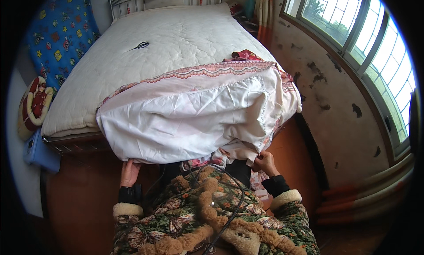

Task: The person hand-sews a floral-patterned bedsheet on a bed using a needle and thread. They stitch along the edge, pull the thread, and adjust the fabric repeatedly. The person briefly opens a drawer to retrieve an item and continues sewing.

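A white cloth cover with pink scalloped trim, probably a bed cover, lies across the foot of the bed and hangs over its front edge. My left hand grips the cover's lower left edge, its fingertips hidden under the fabric. At the lower right, my right hand pinches a corner of the same cloth. Between my hands, bunched pink floral fabric shows below the white side. A dark red piece of cloth sticks out beyond the trim.
Black-handled scissors lie on the white quilted mattress pad. A blue plastic box stands left of the bed with a red and cream cushioned item above it. A peeling wall and window line the right. A cord hangs before me.
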The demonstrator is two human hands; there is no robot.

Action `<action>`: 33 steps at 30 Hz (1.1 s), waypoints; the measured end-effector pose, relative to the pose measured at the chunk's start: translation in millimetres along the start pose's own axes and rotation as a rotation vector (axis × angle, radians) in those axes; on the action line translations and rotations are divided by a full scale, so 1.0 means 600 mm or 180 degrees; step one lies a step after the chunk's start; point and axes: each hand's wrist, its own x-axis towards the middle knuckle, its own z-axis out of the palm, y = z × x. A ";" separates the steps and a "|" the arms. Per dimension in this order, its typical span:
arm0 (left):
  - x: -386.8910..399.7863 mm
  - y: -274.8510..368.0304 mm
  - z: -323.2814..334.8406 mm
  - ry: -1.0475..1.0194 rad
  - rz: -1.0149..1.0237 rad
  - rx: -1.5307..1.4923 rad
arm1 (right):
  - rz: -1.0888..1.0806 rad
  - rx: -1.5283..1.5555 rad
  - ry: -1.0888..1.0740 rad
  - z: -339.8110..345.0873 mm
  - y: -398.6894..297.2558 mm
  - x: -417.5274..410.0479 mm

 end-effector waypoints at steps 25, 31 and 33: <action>-0.036 0.161 0.025 0.1664 0.0295 0.0934 | 0.1172 0.0277 -0.0229 -0.250 0.120 -0.161; -0.074 0.135 0.000 0.1696 0.0097 0.0850 | 0.1372 -0.1169 -0.0589 -0.291 0.093 -0.165; -0.077 0.128 0.002 0.1285 0.0239 0.0614 | 0.0900 -0.1596 -0.0299 -0.308 0.059 -0.168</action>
